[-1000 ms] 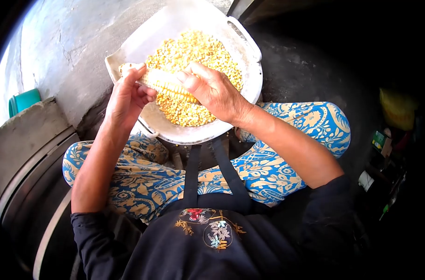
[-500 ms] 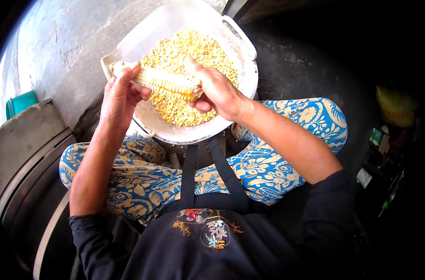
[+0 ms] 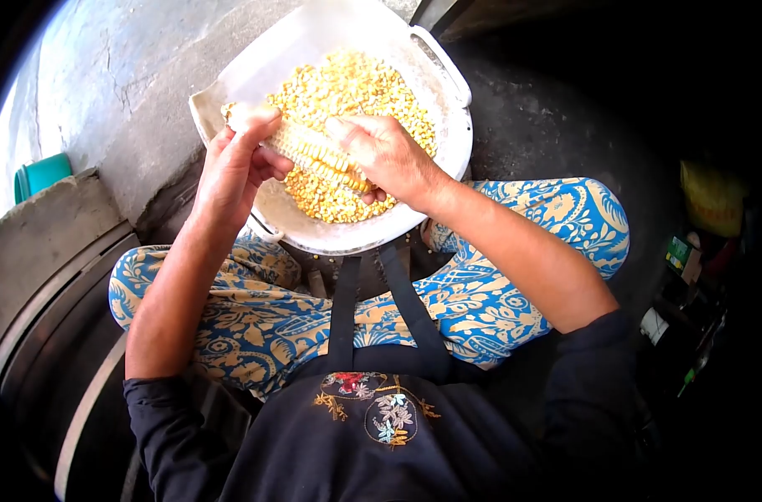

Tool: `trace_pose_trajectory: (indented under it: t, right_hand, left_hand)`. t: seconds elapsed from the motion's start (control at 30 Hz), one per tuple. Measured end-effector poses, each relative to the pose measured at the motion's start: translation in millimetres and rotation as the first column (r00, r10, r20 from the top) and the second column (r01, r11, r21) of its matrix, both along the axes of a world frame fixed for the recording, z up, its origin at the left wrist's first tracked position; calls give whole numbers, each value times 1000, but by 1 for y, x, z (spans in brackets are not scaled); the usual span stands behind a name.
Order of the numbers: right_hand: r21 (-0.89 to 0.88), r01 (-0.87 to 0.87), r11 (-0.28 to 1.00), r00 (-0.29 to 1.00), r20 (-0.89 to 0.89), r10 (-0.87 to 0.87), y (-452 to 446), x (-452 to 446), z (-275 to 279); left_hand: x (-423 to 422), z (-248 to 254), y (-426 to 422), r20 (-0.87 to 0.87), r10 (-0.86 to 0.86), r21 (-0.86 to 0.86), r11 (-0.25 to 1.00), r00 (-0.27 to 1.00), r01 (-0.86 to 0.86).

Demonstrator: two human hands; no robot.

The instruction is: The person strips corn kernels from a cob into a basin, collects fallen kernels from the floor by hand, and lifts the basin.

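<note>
Between my two hands is a corn cob (image 3: pixel 318 154), partly stripped, with rows of yellow kernels left along its lower side and bare pale cob toward the left. My left hand (image 3: pixel 240 159) is closed around its left end, thumb on top. Closed on the right end is my right hand (image 3: pixel 389 163), its thumb pressed on the upper side of the cob and its fingertips curled underneath. Below the cob, loose corn kernels (image 3: pixel 360 96) cover the bottom of a white basin (image 3: pixel 455 134) with side handles.
The basin stands in front of my crossed legs in patterned trousers (image 3: pixel 515 284). A teal container (image 3: pixel 42 177) is at the left behind a concrete ledge (image 3: pixel 55 226). To the right, a yellow bag (image 3: pixel 711 199) and several small items sit in shadow.
My right thumb has shifted back along the cob toward its right end. Both hands and the basin appear slightly further right in view. The cob stays held in both hands.
</note>
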State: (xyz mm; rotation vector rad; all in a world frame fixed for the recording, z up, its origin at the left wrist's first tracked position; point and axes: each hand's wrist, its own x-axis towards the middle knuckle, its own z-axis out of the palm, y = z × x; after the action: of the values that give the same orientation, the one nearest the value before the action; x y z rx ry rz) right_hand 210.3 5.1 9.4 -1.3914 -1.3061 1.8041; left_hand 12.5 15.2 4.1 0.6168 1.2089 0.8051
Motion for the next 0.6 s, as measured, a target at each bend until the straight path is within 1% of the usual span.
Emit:
trace_pose_trajectory:
  t: [0.07,0.1,0.13,0.2,0.23,0.27,0.33,0.4,0.47,0.5,0.57,0.6]
  right_hand:
    - [-134,53,990,986,-149,-73,0,-3,-4]
    - [-153,9,988,988,-150,-32,3,1,-2]
    - [-153,3,988,988,-151,-26,3,0,-1]
    - [95,-111,989,993,52,106,1,-1,3]
    - [343,-115,932,979,199,48,-4,-6,-2]
    - [342,-115,933,979,198,49,-6,-5,-2]
    - [325,-171,930,962,260,86,-5,-5,6]
    - [353,-202,913,954,282,102,-3,-5,6]
    - [327,15,945,997,68,-39,-4,-7,-10]
    - [326,16,945,997,68,-40,-4,-7,-13]
    - [233,48,971,999,11,-52,-4,-5,-19]
    - [232,42,972,999,11,-46,-3,-5,-20]
  left_hand:
    - [1,4,1,-71,21,-3,1000,997,-21]
    - [0,5,1,-75,30,0,1000,997,-30]
    - [0,5,0,-57,34,2,999,998,-34]
    - [0,4,0,-34,40,1,999,999,-40]
    - [1,3,0,-34,26,-3,1000,999,-27]
    - [1,2,-1,-36,12,-5,1000,999,-12]
    - [3,5,0,-36,2,-6,1000,999,-3]
    - [4,7,0,-31,-5,-6,1000,999,4]
    - [5,8,-1,-50,-22,-21,1000,999,21]
    - [5,9,-1,-50,-23,-23,999,998,22]
    - [6,11,-2,-60,-29,-5,1000,998,29]
    - [5,10,-1,-61,-23,-6,1000,998,23]
